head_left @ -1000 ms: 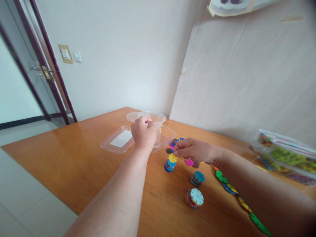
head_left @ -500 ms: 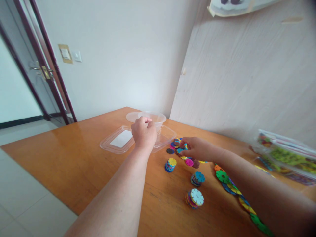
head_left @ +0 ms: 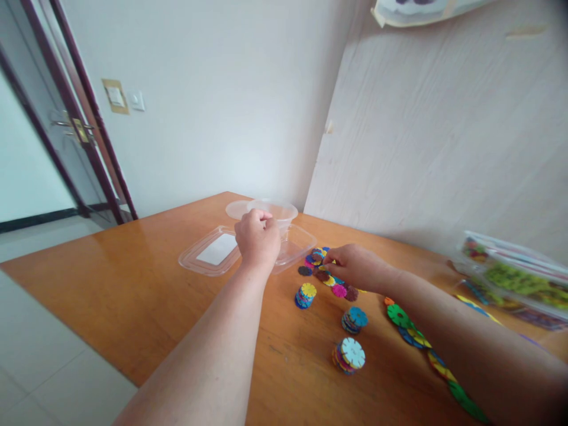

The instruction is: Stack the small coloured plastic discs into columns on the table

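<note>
My left hand (head_left: 258, 238) is closed in front of a clear round bowl (head_left: 284, 210) and a clear rectangular tub (head_left: 302, 241); whatever its curled fingers hold is hidden. Over a loose pile of flower-shaped plastic interlocking discs (head_left: 339, 290), the fingertips of my right hand (head_left: 357, 266) are pinched together. A disc seems to be between them, mostly hidden by the hand. Nearer me stand three stacks of these discs: one topped yellow (head_left: 308, 290), one topped blue (head_left: 358, 317) and one topped pale blue (head_left: 352, 353).
A clear rectangular lid (head_left: 186, 261) with a white label lies left of the tub, and a round lid (head_left: 235, 209) lies behind. A chain of joined discs (head_left: 399, 316) runs under my right forearm. Clear boxes with colourful contents (head_left: 519, 278) stand at the right, by the wall.
My right hand's thumb and fingers have closed together over the pile. The blue disc between them no longer lies there, and a brown one shows. My left hand stays nearly still.
</note>
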